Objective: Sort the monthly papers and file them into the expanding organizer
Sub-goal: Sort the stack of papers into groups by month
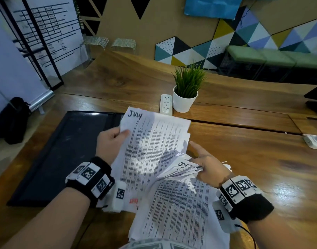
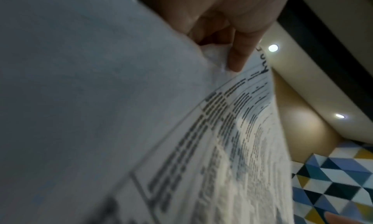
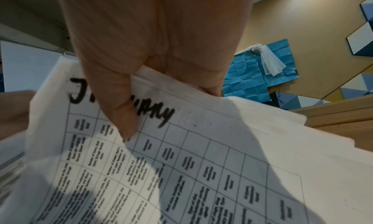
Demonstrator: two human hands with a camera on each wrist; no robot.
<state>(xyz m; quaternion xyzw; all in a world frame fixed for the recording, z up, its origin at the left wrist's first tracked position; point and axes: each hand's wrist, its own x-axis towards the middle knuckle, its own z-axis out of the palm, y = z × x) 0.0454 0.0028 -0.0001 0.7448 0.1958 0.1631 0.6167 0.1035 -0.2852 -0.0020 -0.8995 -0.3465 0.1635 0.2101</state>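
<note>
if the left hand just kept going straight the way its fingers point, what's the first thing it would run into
Probably nothing soon. The left hand, pinching the July sheets, points toward the table's far side, above the black organizer. Beyond lies bare wooden table, though depth is hard to judge.

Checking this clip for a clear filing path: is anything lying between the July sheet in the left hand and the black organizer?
Nothing visible does. The left hand pinches the July sheet right at the near edge of the black organizer, which lies flat and looks closed. The right hand grips other papers on the far side.
</note>
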